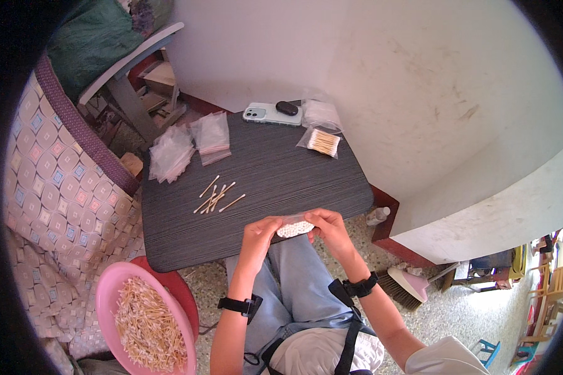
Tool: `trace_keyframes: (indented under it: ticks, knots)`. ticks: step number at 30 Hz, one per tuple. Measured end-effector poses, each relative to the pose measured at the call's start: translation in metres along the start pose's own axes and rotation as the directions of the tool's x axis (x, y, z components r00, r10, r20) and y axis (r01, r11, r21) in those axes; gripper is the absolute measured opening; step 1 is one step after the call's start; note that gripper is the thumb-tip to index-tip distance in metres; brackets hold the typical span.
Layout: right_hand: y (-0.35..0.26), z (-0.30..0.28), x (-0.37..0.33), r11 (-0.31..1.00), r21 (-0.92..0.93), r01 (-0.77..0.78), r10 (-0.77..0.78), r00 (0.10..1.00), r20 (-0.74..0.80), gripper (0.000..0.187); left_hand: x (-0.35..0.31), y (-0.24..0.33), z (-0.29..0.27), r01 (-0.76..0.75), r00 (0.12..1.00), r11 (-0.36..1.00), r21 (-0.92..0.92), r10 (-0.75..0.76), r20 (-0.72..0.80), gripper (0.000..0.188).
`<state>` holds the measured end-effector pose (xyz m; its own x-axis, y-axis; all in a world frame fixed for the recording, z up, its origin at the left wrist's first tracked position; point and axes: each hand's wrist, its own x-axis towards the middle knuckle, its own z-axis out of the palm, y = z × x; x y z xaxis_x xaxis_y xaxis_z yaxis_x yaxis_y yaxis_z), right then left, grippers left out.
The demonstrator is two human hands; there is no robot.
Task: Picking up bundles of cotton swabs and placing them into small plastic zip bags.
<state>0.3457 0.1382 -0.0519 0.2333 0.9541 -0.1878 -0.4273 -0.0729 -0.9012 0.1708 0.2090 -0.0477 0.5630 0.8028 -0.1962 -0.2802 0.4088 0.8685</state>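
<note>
Both hands hold a clear plastic bag of cotton swabs [295,229] at the table's near edge, its white swab tips facing me. My left hand [261,235] pinches the bag's left side, and my right hand [328,228] grips its right side. Several loose cotton swabs [214,198] lie in a small heap on the dark table [281,169]. A filled bag of swabs [323,142] rests at the table's far right. Two stacks of flat clear bags, one left [171,154] and one beside it [211,135], lie at the far left.
A pink basin [103,294] full of loose swabs stands at lower left on a red stool [184,297]. A phone [266,113] with a black oval object [286,108] on it lies by the wall, next to a clear plastic pack [321,114]. A broom [406,286] lies at right.
</note>
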Motion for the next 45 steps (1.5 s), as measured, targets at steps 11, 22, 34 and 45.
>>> trace_keyframes:
  ticks: [11,22,34,45]
  knots:
    - [-0.001,0.0006,-0.0006,1.0,-0.002,-0.004,0.004,1.0,0.001,0.019,0.0001,-0.0014,-0.0016,-0.003,1.0,1.0,0.001,0.003,-0.005,0.02]
    - [0.0005,0.0009,-0.0001,1.0,0.001,0.003,-0.003,1.0,-0.006,0.019,-0.0014,0.0002,0.0018,-0.033,0.999,0.999,0.022,0.033,-0.005,0.02]
    - [-0.0011,0.0011,-0.0004,1.0,0.017,-0.001,0.001,1.0,0.001,0.019,-0.0003,-0.0012,0.0014,-0.037,0.999,0.999,0.003,0.037,-0.004,0.02]
    - [-0.0029,0.0021,-0.0016,1.0,-0.01,-0.006,0.006,1.0,-0.011,0.018,-0.0014,-0.0001,0.0019,-0.033,0.999,0.999,-0.012,0.033,0.008,0.021]
